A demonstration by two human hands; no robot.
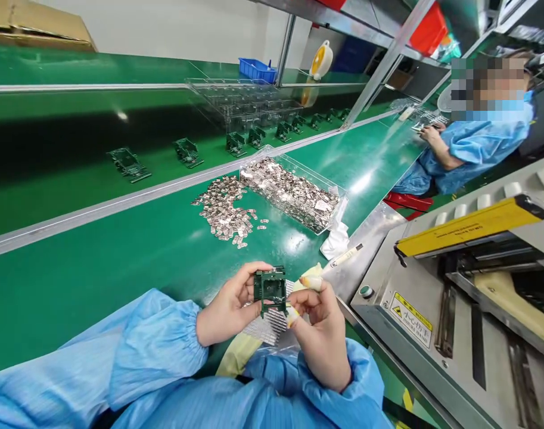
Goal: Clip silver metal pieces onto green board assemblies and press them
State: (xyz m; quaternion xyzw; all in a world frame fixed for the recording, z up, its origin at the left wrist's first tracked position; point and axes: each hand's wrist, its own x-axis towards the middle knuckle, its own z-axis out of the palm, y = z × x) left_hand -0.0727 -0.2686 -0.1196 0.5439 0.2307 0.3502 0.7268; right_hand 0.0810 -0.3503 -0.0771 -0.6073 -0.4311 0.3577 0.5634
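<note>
A small green circuit board assembly [272,289], box-shaped with an open frame, is held up in front of my body. My left hand [236,298] grips its left side, thumb low and fingers curled behind. At its right edge is my right hand [319,325], closed, with the thumb and curled fingers against the lower right corner; finger covers sit on the thumb and the raised index finger. Whether a small part is also between those fingers cannot be seen. Beneath the hands lies a silvery ridged sheet [267,330], partly covered. Beyond them is a loose pile of small metal pieces [224,208].
A clear tray [343,202] full of metal pieces stands past the pile. Several board assemblies [189,153] line the conveyor belt [75,173]. A white marker [347,255] lies near a crumpled tissue [335,239]. A machine [392,286] flanks my right; a co-worker [481,143] sits beyond.
</note>
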